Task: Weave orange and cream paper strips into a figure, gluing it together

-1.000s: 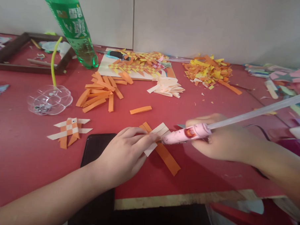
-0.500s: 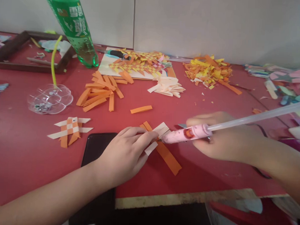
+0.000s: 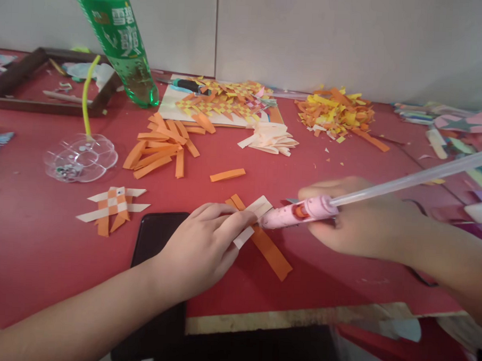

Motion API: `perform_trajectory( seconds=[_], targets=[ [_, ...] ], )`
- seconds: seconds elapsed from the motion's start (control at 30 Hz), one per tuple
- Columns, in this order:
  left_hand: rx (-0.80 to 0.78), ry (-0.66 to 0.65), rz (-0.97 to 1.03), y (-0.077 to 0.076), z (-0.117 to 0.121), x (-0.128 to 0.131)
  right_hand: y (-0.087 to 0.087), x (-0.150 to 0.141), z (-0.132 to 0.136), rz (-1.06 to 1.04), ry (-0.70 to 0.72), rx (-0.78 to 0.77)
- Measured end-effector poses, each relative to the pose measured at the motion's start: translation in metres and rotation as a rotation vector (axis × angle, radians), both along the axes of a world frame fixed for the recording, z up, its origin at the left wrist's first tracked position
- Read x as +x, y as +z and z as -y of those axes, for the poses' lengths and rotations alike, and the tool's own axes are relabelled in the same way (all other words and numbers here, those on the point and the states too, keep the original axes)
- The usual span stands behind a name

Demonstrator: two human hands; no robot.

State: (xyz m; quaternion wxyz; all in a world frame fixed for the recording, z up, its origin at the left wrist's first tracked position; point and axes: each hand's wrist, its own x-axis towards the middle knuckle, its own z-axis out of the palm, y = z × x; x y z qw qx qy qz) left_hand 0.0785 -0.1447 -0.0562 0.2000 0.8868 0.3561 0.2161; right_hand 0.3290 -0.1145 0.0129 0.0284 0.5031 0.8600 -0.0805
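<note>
My right hand (image 3: 343,217) is closed round a pink hot glue gun (image 3: 295,212), with a long clear glue stick (image 3: 416,180) sticking out of its back. The gun's nozzle reaches crossed paper strips, an orange strip (image 3: 272,253) and a white strip (image 3: 259,207), on the red table. My left hand (image 3: 210,243) presses on these strips, its index fingertip close beside the nozzle. Its fingers are bent, and the crossing point is partly hidden under them. To the left lies a woven orange-and-white paper fish (image 3: 115,204) with a small eye.
A black phone (image 3: 158,235) lies under my left forearm. Orange strips (image 3: 158,150), white strips (image 3: 269,138) and paper scraps (image 3: 335,113) are piled farther back. A clear flower-shaped tray (image 3: 102,161), a green bottle (image 3: 129,53) and a dark frame (image 3: 40,108) stand at the left.
The glue gun has tilted and shifted very slightly in my right hand, its nozzle still at the strips. My left hand stays nearly in place on the paper.
</note>
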Motion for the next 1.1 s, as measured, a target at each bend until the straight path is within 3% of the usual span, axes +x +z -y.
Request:
perform_trajectory(
  seconds=[0.23,0.73,1.1],
  targets=[
    [-0.022,0.007,-0.005,-0.0004,-0.0006,0.0008,0.0001,0.0042,0.0007,0.008,0.012,0.034],
    [-0.035,0.013,-0.003,0.0000,0.0015,-0.0009,0.0064,0.0029,0.0005,0.007,-0.045,-0.054],
    [-0.068,0.009,0.004,0.0004,0.0002,0.0007,0.0079,0.0009,0.0035,0.073,0.018,0.030]
  ],
)
